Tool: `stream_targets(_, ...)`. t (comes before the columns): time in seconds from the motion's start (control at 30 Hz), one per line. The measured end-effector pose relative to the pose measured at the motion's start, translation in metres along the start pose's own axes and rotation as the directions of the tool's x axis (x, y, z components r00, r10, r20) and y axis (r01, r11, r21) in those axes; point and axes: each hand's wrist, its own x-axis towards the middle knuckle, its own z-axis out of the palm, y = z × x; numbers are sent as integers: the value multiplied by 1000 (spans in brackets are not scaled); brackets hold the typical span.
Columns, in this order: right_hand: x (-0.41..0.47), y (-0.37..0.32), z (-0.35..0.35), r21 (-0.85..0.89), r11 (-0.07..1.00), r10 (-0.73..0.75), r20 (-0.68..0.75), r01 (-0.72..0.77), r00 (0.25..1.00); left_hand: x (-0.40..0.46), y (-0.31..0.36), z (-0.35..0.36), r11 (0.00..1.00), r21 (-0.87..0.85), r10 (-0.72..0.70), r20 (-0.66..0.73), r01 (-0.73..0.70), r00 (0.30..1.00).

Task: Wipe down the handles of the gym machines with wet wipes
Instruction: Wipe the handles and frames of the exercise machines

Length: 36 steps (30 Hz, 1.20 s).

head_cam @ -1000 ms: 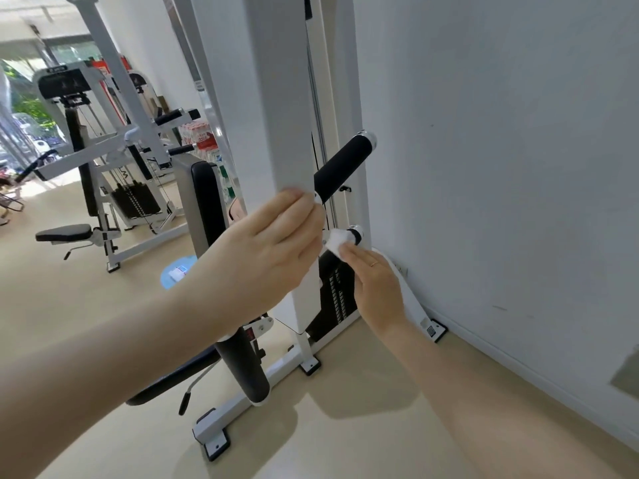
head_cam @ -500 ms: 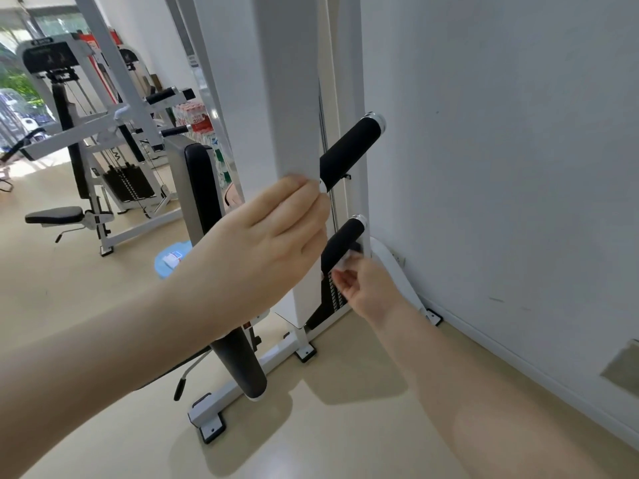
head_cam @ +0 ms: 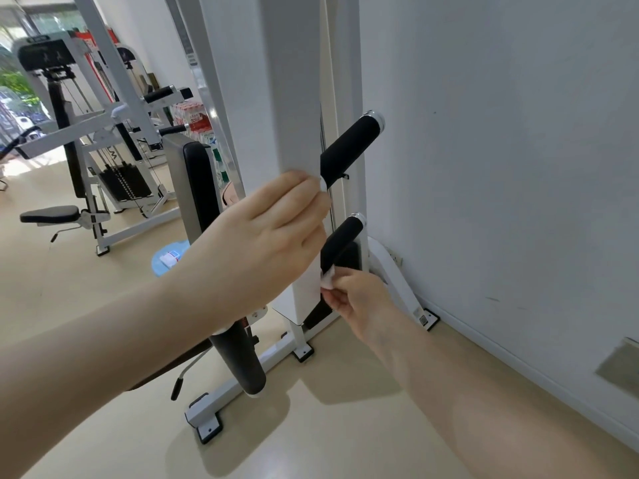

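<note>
A white gym machine post (head_cam: 294, 98) stands close in front of me, with two black foam handles sticking out toward the wall. The upper handle (head_cam: 349, 146) is bare. My right hand (head_cam: 359, 302) pinches a small white wet wipe (head_cam: 327, 279) against the base of the lower handle (head_cam: 340, 240). My left hand (head_cam: 273, 236) grips the edge of the white post just below the upper handle's base, fingers curled round it.
A white wall (head_cam: 501, 167) runs close on the right. The machine's black backrest pad (head_cam: 198, 188) and roller pad (head_cam: 242, 361) are left of the post. A blue wipes pack (head_cam: 169, 259) lies on the beige floor. Another white machine (head_cam: 76, 133) stands far left.
My right hand slid the wipe down from the lower handle's tip to its base. My left hand stayed on the post. The view shifted slightly.
</note>
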Motion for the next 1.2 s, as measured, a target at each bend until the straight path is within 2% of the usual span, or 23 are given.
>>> stream_targets(0.07,0,-2,-1,20,984,-176,-114,179,978,1,-2,-2,999,-36,-8,-3,8,1000)
stream_targets(0.1,1,-2,-3,-80,955,-295,-160,285,942,1,-2,-3,999,-47,-12,-3,12,1000)
stream_targets(0.13,2,1,-3,-260,891,-422,-165,373,892,1,-3,-3,998,-53,-16,-3,16,1000)
stream_targets(0.2,-2,12,-3,-573,657,-630,-59,490,775,-2,-3,-1,998,-57,-11,-2,10,1000)
stream_targets(0.3,-6,11,-5,-748,271,-778,201,606,596,-4,-5,2,999,-54,-5,-16,5,1000)
stream_targets(0.33,-4,5,-5,-768,97,-786,331,633,522,-4,-6,2,998,-57,-3,-20,2,1000)
stream_targets(0.4,9,-1,-5,-730,-247,-707,586,637,396,-3,-6,3,998,-66,2,-18,-4,1000)
stream_targets(0.43,19,-8,-7,-726,-344,-675,632,596,380,-3,-6,3,997,-72,2,-19,-3,1000)
stream_targets(0.47,29,-17,-11,-747,-381,-670,629,544,394,-3,-5,4,997,-76,-2,-22,0,1000)
stream_targets(0.53,41,-38,-15,-843,-303,-729,505,444,462,-4,-5,5,996,-88,-16,-32,14,999)
stream_targets(0.57,42,-44,-14,-860,-296,-723,487,416,491,-3,-6,4,995,-94,-24,-36,21,999)
stream_targets(0.67,30,-38,8,-710,-414,-528,697,570,485,-2,-5,5,992,-117,-48,-43,42,998)
stream_targets(0.73,30,-37,12,-594,-500,-402,804,630,439,0,-4,4,991,-127,-58,-52,51,997)
stream_targets(0.77,35,-46,11,-623,-471,-384,782,625,490,0,-3,3,991,-127,-56,-51,49,997)
stream_targets(0.87,50,-72,-2,-819,-355,-523,573,450,631,-1,-1,1,990,-135,-42,-46,36,998)
stream_targets(0.9,47,-74,0,-839,-332,-505,544,431,670,0,-1,1,989,-141,-44,-48,36,998)
stream_targets(1.03,19,-72,25,-783,-371,-164,585,500,794,3,-2,2,986,-161,-58,-39,51,998)
stream_targets(1.07,17,-76,25,-782,-371,-131,578,501,806,2,-2,2,986,-156,-58,-36,52,998)
stream_targets(1.13,27,-87,10,-791,-325,-186,592,519,785,1,-4,3,986,-159,-61,-26,56,998)
stream_targets(1.2,34,-87,-7,-831,-265,-370,556,490,744,-1,-5,2,984,-167,-66,-19,62,998)
